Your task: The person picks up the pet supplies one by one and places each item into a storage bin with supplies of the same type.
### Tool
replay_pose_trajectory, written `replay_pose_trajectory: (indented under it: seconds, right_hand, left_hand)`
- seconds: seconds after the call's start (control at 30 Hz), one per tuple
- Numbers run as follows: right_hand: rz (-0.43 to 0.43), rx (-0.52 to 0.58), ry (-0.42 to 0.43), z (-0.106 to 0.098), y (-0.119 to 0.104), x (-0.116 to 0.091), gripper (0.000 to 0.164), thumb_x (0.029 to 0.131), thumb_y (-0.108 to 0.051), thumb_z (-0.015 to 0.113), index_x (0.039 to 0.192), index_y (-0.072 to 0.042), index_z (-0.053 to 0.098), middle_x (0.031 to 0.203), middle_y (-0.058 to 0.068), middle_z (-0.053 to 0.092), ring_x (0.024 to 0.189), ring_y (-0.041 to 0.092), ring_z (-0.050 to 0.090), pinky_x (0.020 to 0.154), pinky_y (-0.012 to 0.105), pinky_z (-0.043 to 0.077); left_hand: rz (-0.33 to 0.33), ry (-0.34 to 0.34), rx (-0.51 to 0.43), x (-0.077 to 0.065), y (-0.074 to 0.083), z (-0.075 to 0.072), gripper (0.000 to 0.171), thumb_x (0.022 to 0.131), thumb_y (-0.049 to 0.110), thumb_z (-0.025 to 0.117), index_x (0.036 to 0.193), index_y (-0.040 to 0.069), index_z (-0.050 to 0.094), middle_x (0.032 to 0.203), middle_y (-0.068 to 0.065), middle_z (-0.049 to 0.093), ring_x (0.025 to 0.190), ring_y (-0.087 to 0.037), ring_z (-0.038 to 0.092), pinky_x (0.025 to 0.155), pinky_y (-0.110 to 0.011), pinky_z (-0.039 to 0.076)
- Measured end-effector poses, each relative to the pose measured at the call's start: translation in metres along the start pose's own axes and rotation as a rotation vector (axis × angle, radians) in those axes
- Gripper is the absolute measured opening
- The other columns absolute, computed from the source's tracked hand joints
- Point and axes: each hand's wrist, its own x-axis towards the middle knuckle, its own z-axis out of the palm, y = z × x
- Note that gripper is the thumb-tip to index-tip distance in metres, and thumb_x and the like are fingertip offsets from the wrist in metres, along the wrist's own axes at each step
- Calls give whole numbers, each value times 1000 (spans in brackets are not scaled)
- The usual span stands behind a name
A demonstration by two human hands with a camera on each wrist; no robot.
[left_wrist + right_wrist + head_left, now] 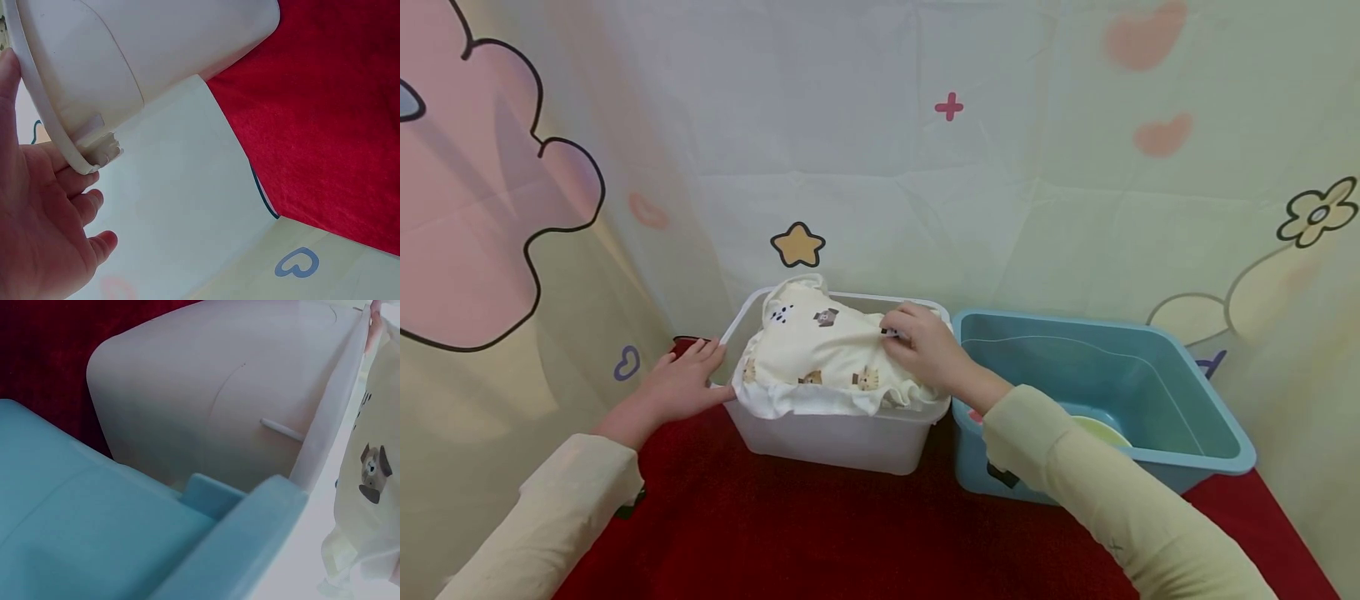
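Note:
A cream pillow (pixel 820 342) with a white frilled edge and printed animal faces fills the top of a white plastic bin (pixel 842 437). Its frill hangs over the bin's front rim. My right hand (pixel 921 343) grips the pillow near its right side, fingers curled into the fabric. In the right wrist view, only part of the pillow (pixel 372 469) shows at the right edge. My left hand (pixel 688 383) holds the white bin at its front left corner. The left wrist view has the thumb at the rim and the fingers (pixel 78 181) tucked under the lip.
Close against the white bin's right side stands a blue plastic bin (pixel 1210 400). Inside it lies a pale yellow-green object (pixel 1101 431), partly behind my right sleeve. Both bins rest on a red cloth (pixel 850 533). A printed curtain (pixel 865 125) hangs behind them.

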Motion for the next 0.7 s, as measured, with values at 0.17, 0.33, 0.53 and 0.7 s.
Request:
replay_pose_trajectory:
  seconds: [0.17,0.33,0.53,0.7]
  right_hand:
    - [23,-13,-15,1,3,4,8,81,-1,54,82,-6,60,81,7,56,71,16,46,65,29,41]
    - [64,-6,-40,1,5,6,8,82,-2,54,82,-6,60,78,7,54,69,16,42,63,27,38]
    - [105,-17,-72,3,9,8,8,82,-2,53,83,-6,60,78,7,52,69,16,41,63,27,37]
    - [150,2,-109,1,9,10,9,85,-4,52,86,-7,60,78,6,51,68,16,40,63,27,35]
  left_hand:
    - [4,6,0,-1,1,-1,80,84,58,41,135,-3,31,141,-25,25,131,-41,20,97,-63,19]
    - [6,5,-6,-1,1,-1,82,83,59,42,135,-3,30,141,-25,25,130,-41,20,97,-63,19]
    - [-2,3,-20,1,1,-1,86,82,62,40,136,-4,27,142,-25,24,131,-40,19,98,-63,17]
    - [4,10,-3,2,-1,1,86,82,62,40,136,-4,28,141,-25,24,130,-41,20,98,-63,17]
